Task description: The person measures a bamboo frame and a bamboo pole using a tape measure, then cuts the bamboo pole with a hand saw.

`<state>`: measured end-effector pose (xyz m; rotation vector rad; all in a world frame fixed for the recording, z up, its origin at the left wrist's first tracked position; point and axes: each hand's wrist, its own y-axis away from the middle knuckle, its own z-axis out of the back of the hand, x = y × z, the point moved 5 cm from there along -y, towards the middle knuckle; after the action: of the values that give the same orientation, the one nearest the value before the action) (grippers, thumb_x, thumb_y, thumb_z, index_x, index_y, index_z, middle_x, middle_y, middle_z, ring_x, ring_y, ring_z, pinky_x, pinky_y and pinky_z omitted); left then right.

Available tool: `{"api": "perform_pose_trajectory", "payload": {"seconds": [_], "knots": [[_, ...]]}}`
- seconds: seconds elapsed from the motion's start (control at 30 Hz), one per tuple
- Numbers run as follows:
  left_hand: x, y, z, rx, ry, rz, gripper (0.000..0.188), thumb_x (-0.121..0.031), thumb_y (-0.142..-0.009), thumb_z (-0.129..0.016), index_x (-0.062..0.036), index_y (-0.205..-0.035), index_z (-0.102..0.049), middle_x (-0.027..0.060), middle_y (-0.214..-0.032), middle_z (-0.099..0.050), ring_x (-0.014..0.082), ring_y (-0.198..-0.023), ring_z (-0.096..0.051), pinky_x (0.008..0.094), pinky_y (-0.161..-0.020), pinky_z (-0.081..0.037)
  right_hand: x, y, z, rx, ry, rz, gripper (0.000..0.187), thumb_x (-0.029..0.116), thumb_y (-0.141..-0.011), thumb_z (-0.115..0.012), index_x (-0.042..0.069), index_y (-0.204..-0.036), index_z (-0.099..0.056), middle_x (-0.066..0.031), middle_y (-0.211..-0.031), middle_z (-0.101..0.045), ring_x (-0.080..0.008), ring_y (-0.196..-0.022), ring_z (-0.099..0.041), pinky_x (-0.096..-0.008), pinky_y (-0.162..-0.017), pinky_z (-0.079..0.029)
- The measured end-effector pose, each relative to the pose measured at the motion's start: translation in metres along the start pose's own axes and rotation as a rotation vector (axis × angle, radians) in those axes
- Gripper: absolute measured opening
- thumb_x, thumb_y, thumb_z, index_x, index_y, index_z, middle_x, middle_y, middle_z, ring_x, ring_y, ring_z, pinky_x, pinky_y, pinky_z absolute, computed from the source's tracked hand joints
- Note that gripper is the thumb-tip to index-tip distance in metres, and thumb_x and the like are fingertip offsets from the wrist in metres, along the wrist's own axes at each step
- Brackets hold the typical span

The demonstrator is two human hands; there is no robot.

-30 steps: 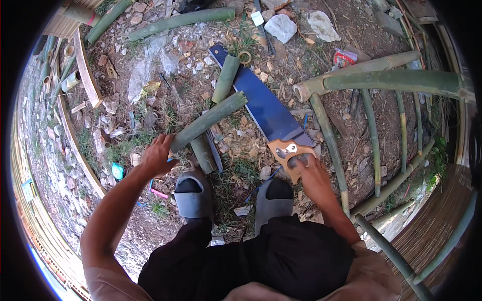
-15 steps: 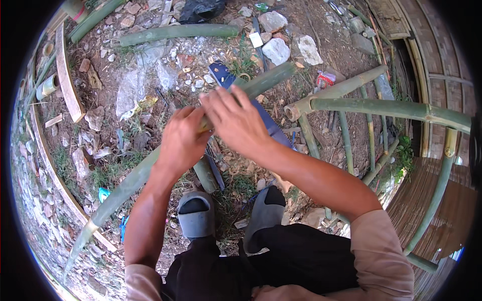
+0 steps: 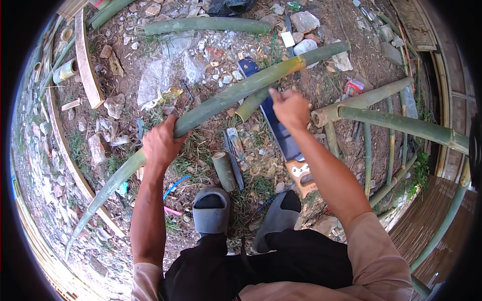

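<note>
A long green bamboo pole point(image 3: 236, 93) slants from the lower left to the upper right, with a yellowish node near its far end. My left hand point(image 3: 163, 141) is closed around its middle. To the right, below the pole, my right hand point(image 3: 291, 109) is off it, fingers curled in and nothing visible in them. That hand hovers over the blue blade of a handsaw point(image 3: 281, 135), whose wooden handle point(image 3: 303, 176) points toward my right foot. A short bamboo piece point(image 3: 256, 103) lies under the pole, across the blade, close to my right fingertips.
A bamboo frame point(image 3: 396, 125) with rungs stands at right. Between my feet and the pole stands a cut bamboo stub point(image 3: 223, 170) beside a dark flat strip point(image 3: 234, 160). Another bamboo length point(image 3: 208, 25) lies farther off. Stones and a wooden plank point(image 3: 88, 62) are at left.
My hands, close together over the pole before, have parted: the left is lower left on the pole, the right has come off to the right. More of the pole and the saw handle now show.
</note>
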<state>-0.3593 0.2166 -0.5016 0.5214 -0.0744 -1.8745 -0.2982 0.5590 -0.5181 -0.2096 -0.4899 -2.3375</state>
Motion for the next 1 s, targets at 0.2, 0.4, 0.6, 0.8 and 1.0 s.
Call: {"api": "perform_pose_trajectory", "payload": {"seconds": [0.2, 0.4, 0.6, 0.8, 1.0], "knots": [[-0.008, 0.03, -0.014, -0.371, -0.148, -0.101, 0.04, -0.021, -0.07, -0.086, -0.0121, -0.101, -0.063, 0.0062, -0.092, -0.066, 0.0277, -0.089, -0.067, 0.0422, -0.078, -0.051, 0.047, 0.041, -0.031, 0.131, -0.029, -0.072, 0.065, 0.055, -0.082, -0.076, 0.0, -0.113, -0.06, -0.0256, -0.098, -0.073, -0.0436, -0.094, -0.072, -0.053, -0.083, -0.057], [0.008, 0.037, -0.01, -0.256, -0.005, -0.092, 0.05, -0.035, -0.076, -0.084, -0.01, -0.114, -0.065, 0.0098, -0.101, -0.069, 0.0307, -0.096, -0.068, 0.0457, -0.082, -0.051, 0.052, 0.063, -0.055, 0.04, -0.155, 0.184, 0.052, 0.032, -0.078, -0.085, 0.002, -0.112, -0.059, -0.0206, -0.111, -0.066, -0.043, -0.099, -0.068, -0.0544, -0.084, -0.054], [0.012, 0.026, 0.013, -0.132, 0.079, -0.11, 0.052, -0.041, -0.08, -0.082, -0.0088, -0.119, -0.067, 0.0131, -0.108, -0.07, 0.0328, -0.1, -0.068, 0.0452, -0.087, -0.052, 0.038, 0.041, -0.022, -0.018, -0.045, 0.304, 0.064, 0.053, -0.072, -0.087, 0.007, -0.112, -0.069, -0.0154, -0.107, -0.072, -0.0367, -0.097, -0.07, -0.0476, -0.081, -0.055], [0.087, 0.114, 0.073, -0.699, 0.614, 0.129, 0.016, -0.016, -0.096, -0.073, -0.0021, -0.104, -0.073, 0.006, -0.092, -0.074, 0.01, -0.085, -0.067, 0.027, -0.081, -0.053, 0.031, 0.069, 0.008, -0.087, 0.024, 0.611, 0.06, 0.049, -0.081, -0.082, 0.005, -0.119, -0.067, -0.0126, -0.105, -0.07, -0.0325, -0.094, -0.069, -0.0451, -0.077, -0.054], [0.136, 0.191, 0.013, -0.347, 0.126, 0.508, 0.037, -0.033, -0.087, -0.078, -0.001, -0.106, -0.071, 0.0156, -0.095, -0.071, 0.0313, -0.086, -0.07, 0.0421, -0.078, -0.055, -0.003, 0.097, 0.019, -0.007, 0.007, 0.69, 0.051, 0.042, -0.084, -0.081, 0.007, -0.118, -0.067, -0.0121, -0.099, -0.068, -0.0319, -0.088, -0.069, -0.0438, -0.074, -0.054]]}}
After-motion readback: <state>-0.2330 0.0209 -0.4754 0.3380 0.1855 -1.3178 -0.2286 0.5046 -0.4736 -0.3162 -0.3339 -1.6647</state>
